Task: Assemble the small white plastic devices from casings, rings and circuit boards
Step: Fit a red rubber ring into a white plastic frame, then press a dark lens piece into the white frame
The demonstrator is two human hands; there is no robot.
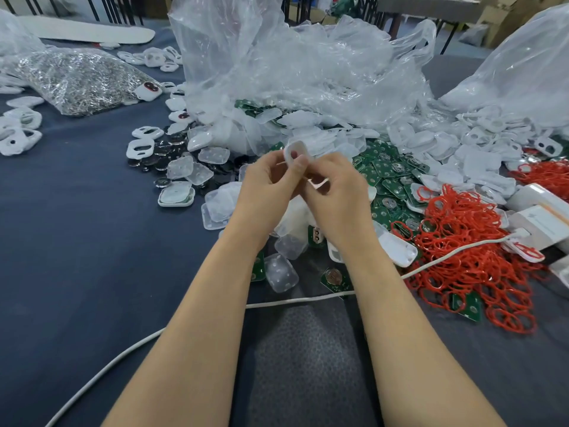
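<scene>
Both hands meet above the parts heap at the centre of the table. My left hand (271, 183) pinches a small white casing (295, 153) between thumb and fingers, tilted upright. My right hand (335, 186) has its fingers curled against the same casing from the right, and a small white piece (317, 182) shows at its fingertips. Green circuit boards (391, 177) lie heaped just right of the hands. Red rings (462, 241) form a tangled pile further right. Translucent casings (200, 172) lie scattered to the left.
Large clear plastic bags (292, 66) rise behind the heap. A bag of metal parts (77, 81) lies at far left, with white frames (18, 131) beside it. A white cable (292, 302) crosses the dark cloth near my arms. White boxes (542, 217) stand at right.
</scene>
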